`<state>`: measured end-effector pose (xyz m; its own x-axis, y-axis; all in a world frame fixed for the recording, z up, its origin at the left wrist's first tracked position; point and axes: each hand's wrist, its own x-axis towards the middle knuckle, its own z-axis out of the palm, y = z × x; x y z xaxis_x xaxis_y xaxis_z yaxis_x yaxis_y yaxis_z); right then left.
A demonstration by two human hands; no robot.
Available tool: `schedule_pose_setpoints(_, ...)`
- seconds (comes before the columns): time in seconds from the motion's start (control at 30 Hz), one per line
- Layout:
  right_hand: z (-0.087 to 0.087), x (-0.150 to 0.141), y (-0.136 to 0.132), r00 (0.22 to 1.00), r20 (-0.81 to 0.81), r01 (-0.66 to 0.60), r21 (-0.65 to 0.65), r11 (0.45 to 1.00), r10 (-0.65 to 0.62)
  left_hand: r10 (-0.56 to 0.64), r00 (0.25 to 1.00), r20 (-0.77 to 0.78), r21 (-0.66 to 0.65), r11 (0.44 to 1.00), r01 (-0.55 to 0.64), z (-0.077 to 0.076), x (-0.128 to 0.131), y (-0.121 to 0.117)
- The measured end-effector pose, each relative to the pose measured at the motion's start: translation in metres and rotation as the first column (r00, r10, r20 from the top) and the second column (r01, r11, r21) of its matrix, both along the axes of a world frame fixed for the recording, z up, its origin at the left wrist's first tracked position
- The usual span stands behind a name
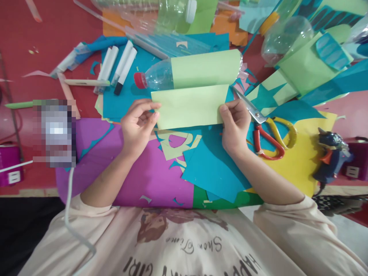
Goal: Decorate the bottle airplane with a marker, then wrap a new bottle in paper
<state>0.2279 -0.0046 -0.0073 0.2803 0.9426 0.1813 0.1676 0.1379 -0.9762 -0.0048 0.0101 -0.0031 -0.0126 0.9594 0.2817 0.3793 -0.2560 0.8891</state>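
Between my hands is a pale green paper rectangle (191, 109), held level by its two short ends. My left hand (140, 124) pinches the left end between thumb and fingers. At the right end, my right hand (236, 126) grips the paper the same way, its other fingers curled. Just beyond the paper lies a clear plastic bottle (159, 74) on its side, red cap to the left, with pale green paper (205, 69) around its body. Scissors (258, 119) with one red and one yellow handle lie open beside my right hand.
Blue sheets (215, 165) and paper scraps (175, 145) cover the purple board (155, 180) below my hands. Several white markers (125, 65) lie at the upper left. A glue gun (330, 157) rests at the far right. Another bottle (287, 38) with an orange cap stands beyond. A cable (69, 207) hangs at left.
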Motion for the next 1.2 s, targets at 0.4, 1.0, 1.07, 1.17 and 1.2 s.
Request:
schedule_pose_setpoints(0.4, -0.005, 0.002, 0.001, 1.000, -0.021, 0.006, 0.016, 1.000, -0.005, -0.129, 0.991, 0.016, 0.109, 0.986, 0.127, -0.012, -0.009, 0.003)
schedule_pose_setpoints(1.0, -0.004, 0.004, 0.000, 0.998, -0.062, 0.007, -0.064, 0.998, -0.011, -0.202, 0.945, 0.256, 0.070, 0.979, 0.190, -0.004, -0.001, 0.001)
schedule_pose_setpoints(1.07, -0.004, 0.004, 0.000, 0.999, -0.046, -0.009, -0.050, 0.999, 0.007, -0.179, 0.951, 0.252, 0.074, 0.983, 0.166, -0.002, 0.001, 0.001)
schedule_pose_setpoints(1.17, -0.005, 0.005, 0.001, 1.000, -0.007, -0.030, -0.036, 0.999, 0.030, -0.154, 0.967, 0.201, 0.064, 0.988, 0.144, 0.001, 0.002, 0.000)
schedule_pose_setpoints(1.2, -0.005, 0.005, 0.001, 1.000, -0.012, -0.024, -0.038, 0.999, 0.024, -0.150, 0.971, 0.185, 0.065, 0.988, 0.140, 0.001, 0.002, 0.000)
